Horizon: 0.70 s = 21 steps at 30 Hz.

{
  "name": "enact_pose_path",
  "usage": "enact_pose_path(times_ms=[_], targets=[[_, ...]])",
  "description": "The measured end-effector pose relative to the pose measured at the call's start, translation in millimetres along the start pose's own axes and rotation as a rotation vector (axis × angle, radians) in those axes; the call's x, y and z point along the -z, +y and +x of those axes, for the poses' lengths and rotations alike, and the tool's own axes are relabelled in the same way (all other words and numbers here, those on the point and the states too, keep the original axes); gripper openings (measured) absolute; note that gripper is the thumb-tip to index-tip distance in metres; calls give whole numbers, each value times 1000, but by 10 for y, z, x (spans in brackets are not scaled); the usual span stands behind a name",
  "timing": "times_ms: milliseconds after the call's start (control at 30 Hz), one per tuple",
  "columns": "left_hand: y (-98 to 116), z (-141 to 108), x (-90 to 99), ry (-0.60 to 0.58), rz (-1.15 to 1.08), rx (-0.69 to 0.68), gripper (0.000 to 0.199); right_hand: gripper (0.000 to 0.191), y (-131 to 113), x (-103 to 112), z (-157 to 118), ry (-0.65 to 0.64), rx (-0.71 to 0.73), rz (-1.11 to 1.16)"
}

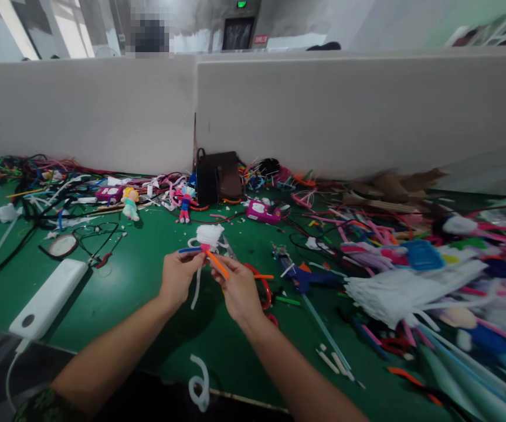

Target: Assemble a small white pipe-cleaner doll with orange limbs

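In the head view, both my hands meet at a small craft piece with a fluffy white top (209,235) and a pink part below it. My left hand (177,276) is closed, pinching the piece at its left side, where a blue strip sticks out. The fingers of my right hand (238,287) are closed around an orange strip (218,265) that slants up to the pink part. A pale strip (197,288) hangs down between the hands. Behind my right fingers, part of a metal tool shows, mostly hidden.
A white power bank (50,298) lies at left. Small dolls (130,205), a brown bag (221,176) and purple packs (263,211) stand behind. To the right are a blue glue gun (308,277), white strips (411,287) and tangled coloured stems. A pale partition (323,111) rises behind.
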<state>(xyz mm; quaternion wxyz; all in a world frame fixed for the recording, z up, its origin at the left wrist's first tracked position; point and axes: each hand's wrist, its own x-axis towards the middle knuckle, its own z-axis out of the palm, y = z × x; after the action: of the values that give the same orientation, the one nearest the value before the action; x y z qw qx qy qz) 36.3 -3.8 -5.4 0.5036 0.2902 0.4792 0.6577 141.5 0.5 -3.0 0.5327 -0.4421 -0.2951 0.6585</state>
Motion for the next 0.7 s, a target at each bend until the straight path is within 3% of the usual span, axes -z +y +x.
enact_pose_path(times_ms=[200,400,533,700], targets=[[-30,33,28,83,85,-50,10,18,56,-61,-82,-53,44,-35],[-64,29,56,17,171,-139,10,17,75,-45,-113,-27,263,-195],[-23,1,35,-3,108,-95,13,17,59,14,-80,-61,324,-213],[57,-36,-1,-53,-67,49,16,15,18,43,-4,-108,261,-107]])
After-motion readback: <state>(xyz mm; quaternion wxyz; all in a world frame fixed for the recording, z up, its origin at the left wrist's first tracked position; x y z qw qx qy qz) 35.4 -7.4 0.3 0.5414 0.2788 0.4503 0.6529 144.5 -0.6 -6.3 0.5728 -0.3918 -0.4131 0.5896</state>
